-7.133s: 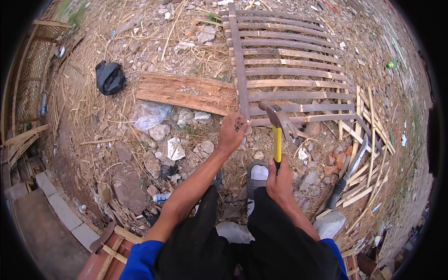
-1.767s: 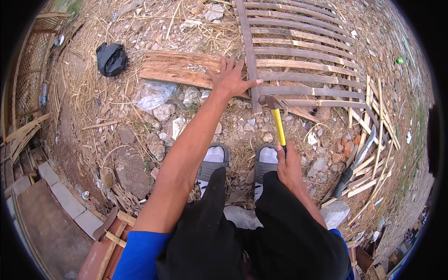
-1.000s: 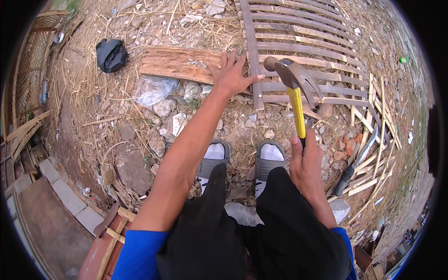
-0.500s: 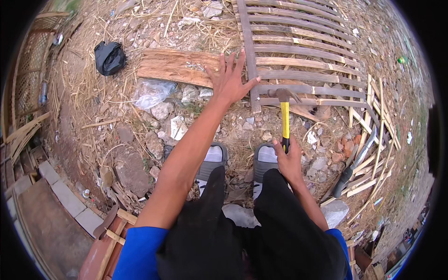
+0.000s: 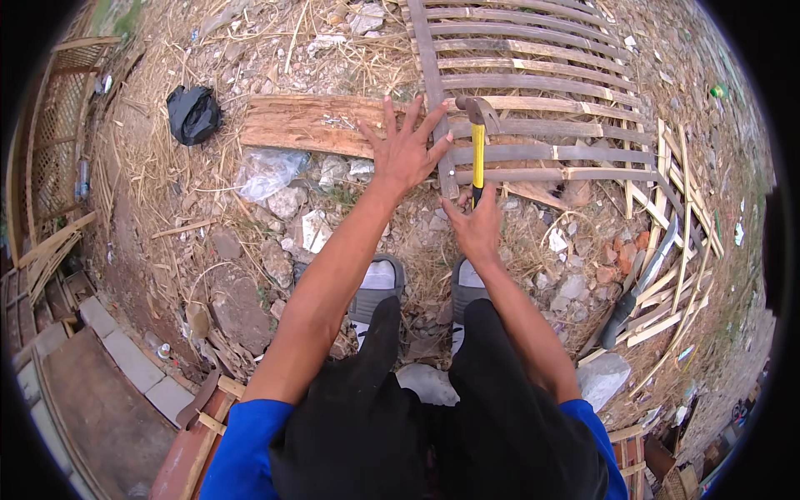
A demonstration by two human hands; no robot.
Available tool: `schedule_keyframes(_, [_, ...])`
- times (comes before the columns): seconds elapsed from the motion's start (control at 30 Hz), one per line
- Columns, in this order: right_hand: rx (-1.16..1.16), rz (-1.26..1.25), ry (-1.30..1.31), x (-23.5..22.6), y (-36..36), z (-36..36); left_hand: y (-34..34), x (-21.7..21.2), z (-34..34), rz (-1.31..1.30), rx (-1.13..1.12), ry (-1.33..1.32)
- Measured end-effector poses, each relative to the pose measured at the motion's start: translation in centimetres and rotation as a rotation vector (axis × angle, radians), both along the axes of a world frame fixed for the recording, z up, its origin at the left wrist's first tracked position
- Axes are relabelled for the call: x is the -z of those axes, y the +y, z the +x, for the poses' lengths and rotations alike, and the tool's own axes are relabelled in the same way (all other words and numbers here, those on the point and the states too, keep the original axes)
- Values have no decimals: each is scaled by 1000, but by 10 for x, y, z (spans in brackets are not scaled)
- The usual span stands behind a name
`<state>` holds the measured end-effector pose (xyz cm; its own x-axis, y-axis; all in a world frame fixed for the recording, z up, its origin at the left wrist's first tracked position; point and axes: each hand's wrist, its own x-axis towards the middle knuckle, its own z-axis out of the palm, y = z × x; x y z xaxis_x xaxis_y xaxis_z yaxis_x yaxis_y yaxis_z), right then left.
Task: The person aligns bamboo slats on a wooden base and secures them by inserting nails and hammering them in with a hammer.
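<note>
My right hand (image 5: 477,227) is closed round the dark grip of a claw hammer (image 5: 478,154) with a yellow shaft. The hammer's head lies over the slats close to the left rail of a bamboo slat frame (image 5: 542,152). With fingers spread, my left hand (image 5: 402,154) rests at that left rail (image 5: 431,62), its thumb and fingertips reaching the rail. Beneath and beside the left fingers is a rough brown wooden plank (image 5: 312,125), on which several small nails (image 5: 337,119) lie in a loose heap.
A black plastic bag (image 5: 193,115) and a clear plastic bag (image 5: 268,173) lie at the left. On the right, a large knife (image 5: 640,283) with a dark handle rests by a pile of bamboo strips (image 5: 667,308). Stones and straw cover the ground around my sandals (image 5: 379,287).
My right hand has raised the hammer forward and left, closer to the frame's left rail. The left hand has shifted slightly left, its fingers still spread.
</note>
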<state>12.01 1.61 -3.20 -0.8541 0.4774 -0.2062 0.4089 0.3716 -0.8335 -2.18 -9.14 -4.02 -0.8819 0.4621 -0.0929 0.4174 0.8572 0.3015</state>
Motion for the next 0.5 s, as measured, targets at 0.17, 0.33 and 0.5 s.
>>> schedule_keyframes(0.17, [77, -231, 3, -7, -4, -3, -2, 1, 0, -12, -12, 4])
schedule_keyframes(0.33, [10, -73, 53, -5, 1, -2, -2, -2, 0, -20, -16, -12])
schedule_keyframes(0.5, [56, -173, 48, -6, -3, -4, -5, -8, -10, -47, -1, -102])
